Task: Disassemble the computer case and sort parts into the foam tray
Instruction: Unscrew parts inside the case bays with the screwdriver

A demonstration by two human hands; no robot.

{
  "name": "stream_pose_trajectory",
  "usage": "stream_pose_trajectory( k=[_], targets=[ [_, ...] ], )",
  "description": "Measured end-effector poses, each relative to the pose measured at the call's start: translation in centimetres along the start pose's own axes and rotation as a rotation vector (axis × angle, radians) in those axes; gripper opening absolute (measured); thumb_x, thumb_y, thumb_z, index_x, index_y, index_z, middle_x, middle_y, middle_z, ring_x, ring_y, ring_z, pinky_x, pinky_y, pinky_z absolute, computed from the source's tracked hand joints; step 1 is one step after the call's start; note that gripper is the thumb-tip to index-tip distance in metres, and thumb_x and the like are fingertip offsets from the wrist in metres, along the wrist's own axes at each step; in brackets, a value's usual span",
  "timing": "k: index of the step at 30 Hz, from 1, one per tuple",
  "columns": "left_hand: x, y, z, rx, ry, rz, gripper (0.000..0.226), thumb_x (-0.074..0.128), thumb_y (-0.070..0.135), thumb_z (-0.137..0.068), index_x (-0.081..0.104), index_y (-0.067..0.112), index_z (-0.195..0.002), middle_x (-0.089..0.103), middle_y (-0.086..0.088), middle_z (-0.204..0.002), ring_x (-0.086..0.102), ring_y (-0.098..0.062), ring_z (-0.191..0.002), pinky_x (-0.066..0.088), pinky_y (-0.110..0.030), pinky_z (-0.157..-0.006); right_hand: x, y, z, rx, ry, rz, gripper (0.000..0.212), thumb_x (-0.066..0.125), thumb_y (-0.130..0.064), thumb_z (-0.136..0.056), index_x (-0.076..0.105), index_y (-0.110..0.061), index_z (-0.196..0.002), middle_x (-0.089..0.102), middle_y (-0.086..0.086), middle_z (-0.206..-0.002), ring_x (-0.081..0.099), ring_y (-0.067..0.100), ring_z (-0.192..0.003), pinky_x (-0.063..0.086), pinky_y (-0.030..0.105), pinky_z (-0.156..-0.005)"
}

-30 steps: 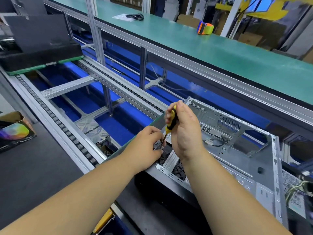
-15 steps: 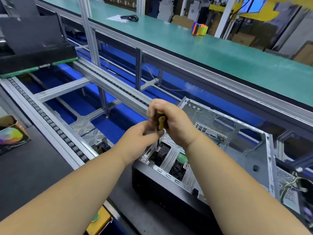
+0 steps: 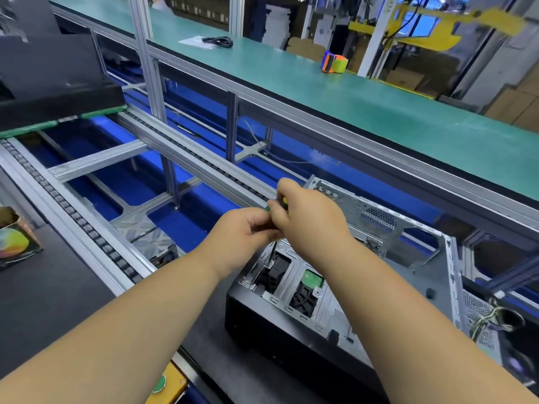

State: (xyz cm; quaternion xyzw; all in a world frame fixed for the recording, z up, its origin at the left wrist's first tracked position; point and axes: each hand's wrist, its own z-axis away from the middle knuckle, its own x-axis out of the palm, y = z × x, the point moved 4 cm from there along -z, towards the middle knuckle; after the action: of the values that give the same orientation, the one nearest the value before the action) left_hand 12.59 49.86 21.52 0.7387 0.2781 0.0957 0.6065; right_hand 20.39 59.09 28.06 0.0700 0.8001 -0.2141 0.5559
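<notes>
Right hand (image 3: 309,220): you are gripping the screwdriver (image 3: 274,246), thin dark shaft.
Left hand (image 3: 245,234): you are pinching the same shaft.
Computer case (image 3: 408,258): open, grey perforated metal.

1. A long green tabletop (image 3: 364,112) is running diagonally beyond the fingers, edged with aluminium framing.
2. A coiled black cable (image 3: 218,41) and an orange-and-green tape dispenser (image 3: 334,62) are lying on that surface, well beyond the fingers.
3. Conveyor rails (image 3: 73,211) with dark roller chain are stretching away to the left of the fingers, with blue flooring (image 3: 128,182) showing underneath.
4. A vertical aluminium post (image 3: 145,53) is rising up and left of the fingers.
5. Cardboard boxes (image 3: 513,103) are stacking up far to the upper right.
6. A yellow frame (image 3: 437,30) is hanging above them, blurred.
</notes>
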Motion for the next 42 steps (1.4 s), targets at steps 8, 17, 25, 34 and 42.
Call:
stream_pose_trajectory(
  k=[8, 17, 25, 34, 42],
  targets=[
    [-0.4, 0.2, -1.0, 0.007, -0.048, -0.095, 0.015, 0.077, 0.012, -0.081, 0.073, 0.023, -0.090, 0.074, 0.006, -0.087, 0.069, -0.009, -0.088, 0.052, -0.028, -0.087, -0.7, 0.5, -0.2, -0.146, -0.145, -0.138, 0.021, 0.051, -0.033, -0.097, 0.039, -0.022, -0.084, 0.047, -0.003, -0.062, 0.044, 0.015, -0.060, 0.033, 0.033, -0.052],
    [0.3, 0.8, -0.6, 0.072, 0.077, -0.239, 0.021, 0.077, 0.011, -0.079, 0.067, 0.023, -0.092, 0.068, 0.007, -0.086, 0.064, -0.005, -0.081, 0.050, -0.018, -0.076, -0.6, 1.5, -1.2, -0.212, -0.299, -0.325, 0.023, 0.056, -0.020, -0.096, 0.040, -0.023, -0.079, 0.048, -0.004, -0.067, 0.039, 0.012, -0.062, 0.039, 0.035, -0.059],
    [1.2, 0.9, 0.7, 0.035, 0.426, -0.396, 0.024, 0.076, 0.019, -0.073, 0.052, 0.020, -0.073, 0.055, 0.004, -0.073, 0.053, -0.011, -0.066, 0.045, -0.030, -0.059, -1.3, 0.7, -0.5, -0.191, -0.203, -0.116, 0.025, 0.053, -0.049, -0.092, 0.043, -0.026, -0.088, 0.054, -0.007, -0.072, 0.050, 0.011, -0.066, 0.037, 0.034, -0.057],
    [1.0, 0.6, 0.4, -0.031, 0.148, -0.106, 0.012, 0.068, 0.030, -0.076, 0.058, 0.037, -0.081, 0.063, 0.002, -0.086, 0.061, -0.018, -0.085, 0.052, -0.035, -0.078, -0.6, -0.2, -0.1, -0.098, -0.078, -0.003, 0.020, 0.048, -0.037, -0.097, 0.040, -0.022, -0.087, 0.046, -0.005, -0.068, 0.049, 0.026, -0.069, 0.027, 0.034, -0.052],
    [0.2, -0.2, 0.0, -0.051, 0.057, 0.027, 0.014, 0.075, 0.020, -0.082, 0.072, 0.025, -0.095, 0.074, -0.001, -0.095, 0.070, -0.020, -0.096, 0.054, -0.041, -0.092, -1.4, -0.3, -0.4, -0.106, -0.277, -0.162, 0.013, 0.053, -0.030, -0.095, 0.043, -0.024, -0.090, 0.054, -0.005, -0.077, 0.052, 0.019, -0.073, 0.040, 0.032, -0.060]
  ],
)
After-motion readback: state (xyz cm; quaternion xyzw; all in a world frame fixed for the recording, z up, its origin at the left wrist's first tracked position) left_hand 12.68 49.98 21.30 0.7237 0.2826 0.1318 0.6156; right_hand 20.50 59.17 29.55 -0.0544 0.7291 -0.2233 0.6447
